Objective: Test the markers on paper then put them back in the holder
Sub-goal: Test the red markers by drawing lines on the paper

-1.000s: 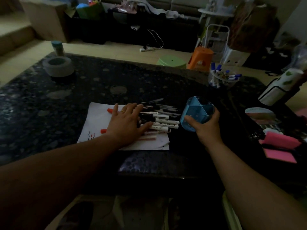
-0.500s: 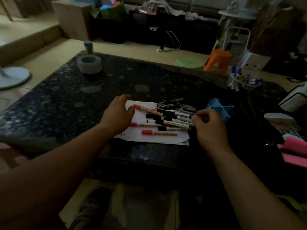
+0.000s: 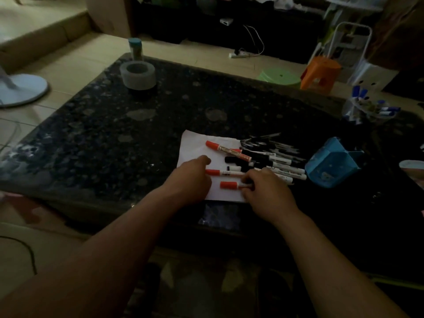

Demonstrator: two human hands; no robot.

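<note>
Right hand is down on the sheet of paper, fingertips curled and pinching the barrel of the nearest red-capped marker, which lies flat on the paper's near edge with its cap pointing left. Left hand sits on the left part of the paper, knuckles up, fingers tucked under. Whether it grips anything, I cannot tell. Its thumb side is right up against the cap end of a second red marker, lying flat just beyond the pinched one.

Further back a thicker red marker lies at a slant across the paper. To the right of it, a heap of black-capped markers spills off the paper's right edge onto the dark speckled surface. Just beside that heap is the blue holder, tipped over on its side, mouth facing up and to the right. No marker shows inside it.

At the far left of the surface stands a grey roll of tape. Over at the far right edge, a clear cup of blue-capped markers. Beyond, on the floor, an orange stool beside a green stool
</note>
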